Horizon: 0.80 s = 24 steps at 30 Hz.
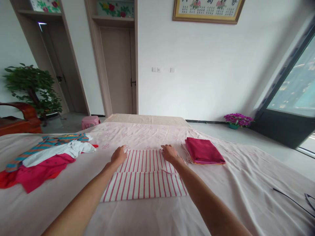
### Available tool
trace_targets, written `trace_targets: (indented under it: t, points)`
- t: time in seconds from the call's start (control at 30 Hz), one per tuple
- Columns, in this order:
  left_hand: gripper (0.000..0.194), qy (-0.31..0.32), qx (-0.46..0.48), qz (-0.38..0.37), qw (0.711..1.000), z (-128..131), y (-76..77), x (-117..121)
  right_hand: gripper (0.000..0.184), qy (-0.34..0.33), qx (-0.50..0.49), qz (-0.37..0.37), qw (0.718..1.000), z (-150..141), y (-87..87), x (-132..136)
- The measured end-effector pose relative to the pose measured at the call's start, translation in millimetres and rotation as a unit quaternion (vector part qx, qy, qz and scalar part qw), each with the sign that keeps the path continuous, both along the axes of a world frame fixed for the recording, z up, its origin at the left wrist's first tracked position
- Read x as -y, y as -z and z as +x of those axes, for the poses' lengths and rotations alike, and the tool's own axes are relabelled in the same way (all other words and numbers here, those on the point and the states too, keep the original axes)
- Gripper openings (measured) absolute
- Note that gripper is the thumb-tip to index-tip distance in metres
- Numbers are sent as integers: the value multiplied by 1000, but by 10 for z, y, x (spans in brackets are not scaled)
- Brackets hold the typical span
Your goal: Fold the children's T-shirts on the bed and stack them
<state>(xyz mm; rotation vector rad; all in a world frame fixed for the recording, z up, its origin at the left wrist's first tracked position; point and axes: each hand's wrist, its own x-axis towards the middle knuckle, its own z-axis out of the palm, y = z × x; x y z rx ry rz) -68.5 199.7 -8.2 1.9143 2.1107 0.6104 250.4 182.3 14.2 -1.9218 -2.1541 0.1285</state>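
A white cloth with red stripes (145, 185), possibly a garment, lies folded flat in front of me. A crease or fold edge crosses its middle, with a loose strip of fabric near the right side. At its far left corner, my left hand (119, 155) has its fingers closed on the edge. My right hand (169, 152) grips the far edge near the right corner, fingers bent over the fabric. Part of the cloth's right side is hidden beneath my right hand and forearm. A stack of folded clothes (204, 150), dark red on top, sits just right of my right hand.
Loose clothes (49, 160) are heaped on the left of the pale bedspread (157, 218). Eyeglasses (308, 200) rest at the right edge. Beyond the bed stand a pink stool (90, 122), a potted plant (31, 88) and purple flowers (238, 120).
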Motion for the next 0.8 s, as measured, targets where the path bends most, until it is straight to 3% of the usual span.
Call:
trace_targets:
  t: [0.1,0.23,0.37,0.43,0.5,0.6,0.7,0.8]
  points:
    - [54,-6,0,-10,1000,22,19,-43,35,-1,-5,-3,1000,-7,5,16]
    - [29,17,4,-3,1000,2,-47,36,28,-32,-19,33,999,52,-25,194]
    - [16,46,-4,36,998,-107,-93,331,19,-128,-2,115,985,202,-33,513]
    - [15,82,-20,54,995,-182,-95,524,20,-186,20,105,977,303,-41,652]
    - [19,130,-49,77,987,-238,-94,694,33,-221,35,88,971,406,-61,724]
    - [19,176,-84,100,976,-256,-108,840,49,-180,58,100,977,539,-110,695]
    - [17,182,-71,102,976,-234,-134,866,36,-112,79,93,986,636,-146,617]
    - [15,163,-38,105,980,-242,-143,866,27,-108,84,97,986,715,-140,637]
